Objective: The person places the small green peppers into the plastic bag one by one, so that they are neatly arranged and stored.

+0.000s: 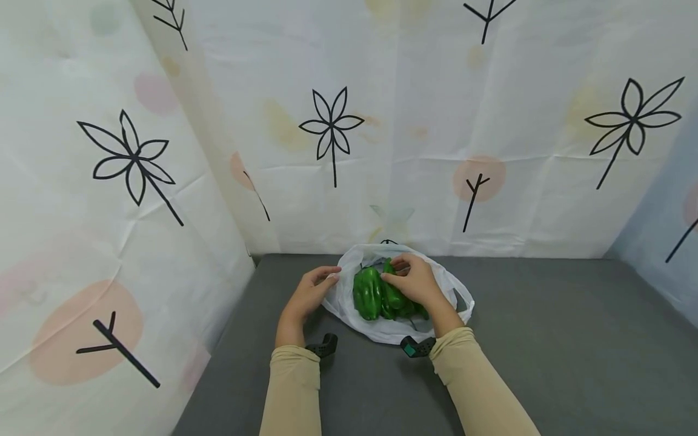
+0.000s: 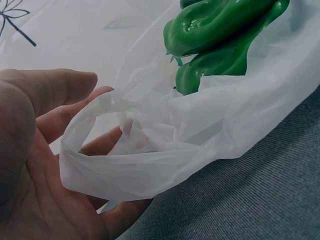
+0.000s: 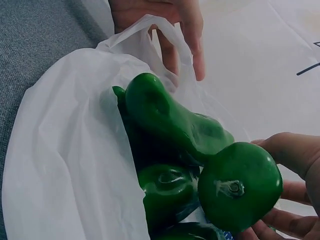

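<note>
A white plastic bag lies on the grey table with its mouth spread, several glossy green peppers inside. My right hand is over the bag's right side. In the right wrist view, its thumb and fingers grip one rounded green pepper from two sides, at the bag's opening. My left hand is at the bag's left edge. The left wrist view shows its fingers loosely bent behind a bag handle, thumb apart from the plastic. Part of the peppers is hidden by the bag wall.
The dark grey table extends to both sides of the bag. White cloth with black plant drawings stands behind the table and at the left and right. A black device is on the left wrist, another on the right.
</note>
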Available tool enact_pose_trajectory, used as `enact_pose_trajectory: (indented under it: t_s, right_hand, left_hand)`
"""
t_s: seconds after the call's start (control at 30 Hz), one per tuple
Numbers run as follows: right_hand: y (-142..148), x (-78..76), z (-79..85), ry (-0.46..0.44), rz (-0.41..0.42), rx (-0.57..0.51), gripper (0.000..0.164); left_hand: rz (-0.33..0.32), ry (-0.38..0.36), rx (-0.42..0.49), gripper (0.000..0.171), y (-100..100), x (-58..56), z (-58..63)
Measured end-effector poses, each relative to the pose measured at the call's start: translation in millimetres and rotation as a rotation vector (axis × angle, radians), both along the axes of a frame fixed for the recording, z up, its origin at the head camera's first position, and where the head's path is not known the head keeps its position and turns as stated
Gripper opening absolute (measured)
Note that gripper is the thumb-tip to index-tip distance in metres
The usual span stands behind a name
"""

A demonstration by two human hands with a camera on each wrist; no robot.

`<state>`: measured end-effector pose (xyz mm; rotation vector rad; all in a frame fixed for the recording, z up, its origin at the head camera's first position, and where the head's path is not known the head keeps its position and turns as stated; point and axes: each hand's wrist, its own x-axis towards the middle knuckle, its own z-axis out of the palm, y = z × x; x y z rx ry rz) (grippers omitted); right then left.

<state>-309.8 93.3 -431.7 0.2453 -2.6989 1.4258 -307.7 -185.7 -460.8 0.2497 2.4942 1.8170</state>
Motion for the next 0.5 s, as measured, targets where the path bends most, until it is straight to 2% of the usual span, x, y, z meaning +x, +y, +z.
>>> enact_pose_trajectory:
  t_s: [0.27,0.5]
  right_hand:
    - [2.5,1.5,-1.3,-0.015,-0.007,-0.008,0.047]
    - [6.3,3.8,-0.5,-0.028,0.003,-0.063,0.039]
  left_hand:
    - [0.004,-0.010,0.009,0.039,1.0,-1.2,0.5]
    - [0.006,-0.007,0.004,0.039,0.5,-0.1,0.9]
